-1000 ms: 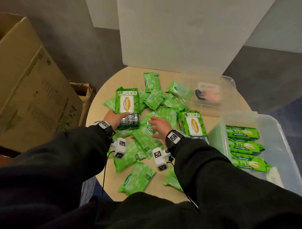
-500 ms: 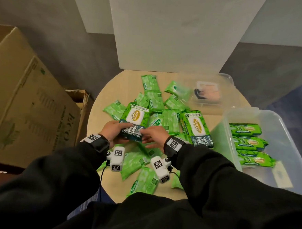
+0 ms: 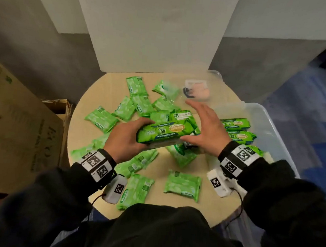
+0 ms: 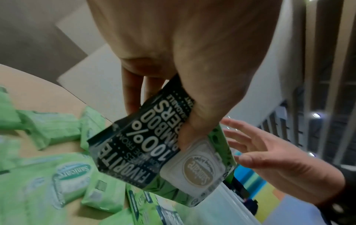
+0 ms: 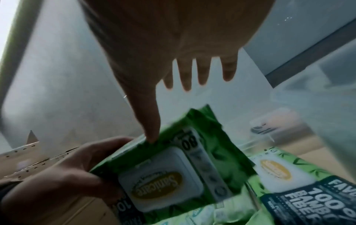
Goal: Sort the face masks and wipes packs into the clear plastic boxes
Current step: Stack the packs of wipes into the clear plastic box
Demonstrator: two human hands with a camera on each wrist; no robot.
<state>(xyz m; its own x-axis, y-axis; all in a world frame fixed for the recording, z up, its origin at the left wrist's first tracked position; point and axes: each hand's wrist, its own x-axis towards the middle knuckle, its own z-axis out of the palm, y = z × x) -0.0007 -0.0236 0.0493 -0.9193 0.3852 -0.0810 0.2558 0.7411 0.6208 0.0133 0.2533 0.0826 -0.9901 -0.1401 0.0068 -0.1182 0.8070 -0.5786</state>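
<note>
Your left hand (image 3: 125,138) grips a wipes pack (image 3: 165,134) above the table (image 3: 95,91), fingers curled round it; your right hand (image 3: 204,128) has fingers spread, thumb touching the pack.

I am holding my left hand (image 3: 126,138) raised in front of me, its fingers (image 4: 133,94) curled under a wipes pack (image 3: 165,134) and its thumb (image 4: 194,129) pressing on the pack's top face. I am keeping my right hand (image 3: 204,130) just beside it, fingers (image 5: 200,73) extended and spread, thumb (image 5: 148,121) touching the pack's near edge. Both forearms are reaching forward, sleeves at the wrists.
</note>
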